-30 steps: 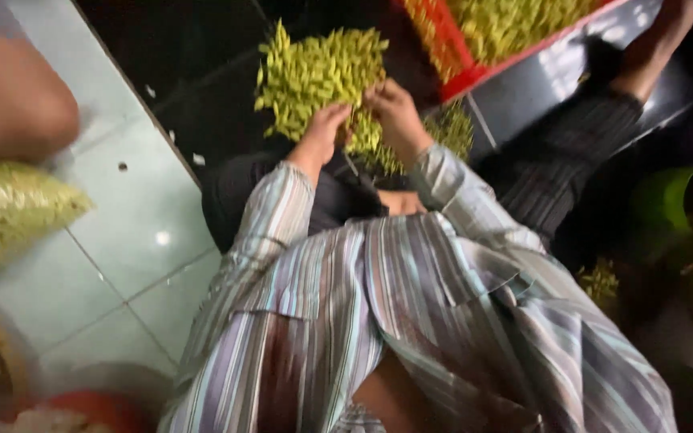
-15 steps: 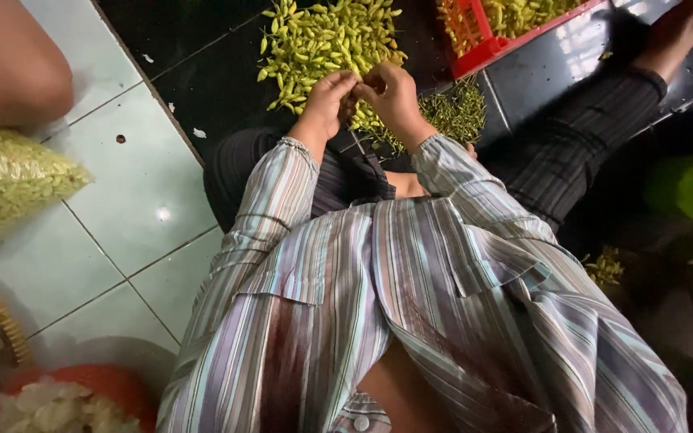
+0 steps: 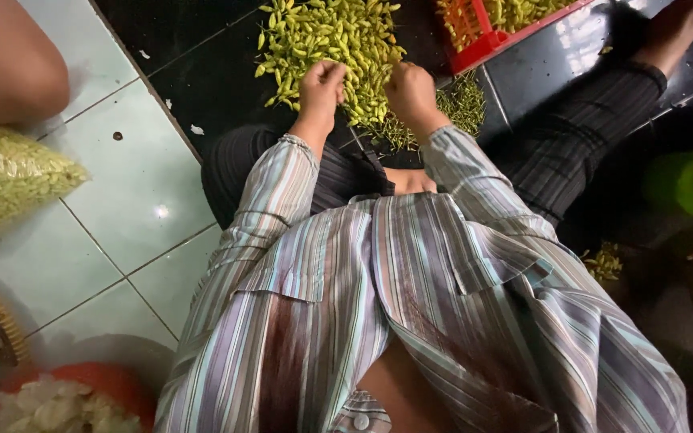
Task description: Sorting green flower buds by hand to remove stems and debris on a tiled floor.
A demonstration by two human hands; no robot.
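A heap of small yellow-green chili peppers (image 3: 326, 36) lies on the dark floor in front of me. My left hand (image 3: 322, 88) rests at the near edge of the heap, fingers curled closed around a pepper. My right hand (image 3: 411, 90) is a little to the right, also closed, knuckles up; what it pinches is hidden. Both arms reach out in striped sleeves. A smaller scatter of green stems (image 3: 452, 108) lies just beside my right hand.
A red plastic crate (image 3: 475, 48) with more peppers stands at the top right. A clear bag of peppers (image 3: 2, 180) lies left. Another person's knee (image 3: 6, 68) is top left. A red bowl of white pieces (image 3: 58, 401) sits bottom left, a green bucket (image 3: 687, 188) right.
The view has tilted so the heap sits higher in frame. My two hands, close together before, have drawn slightly apart at the heap's near edge.
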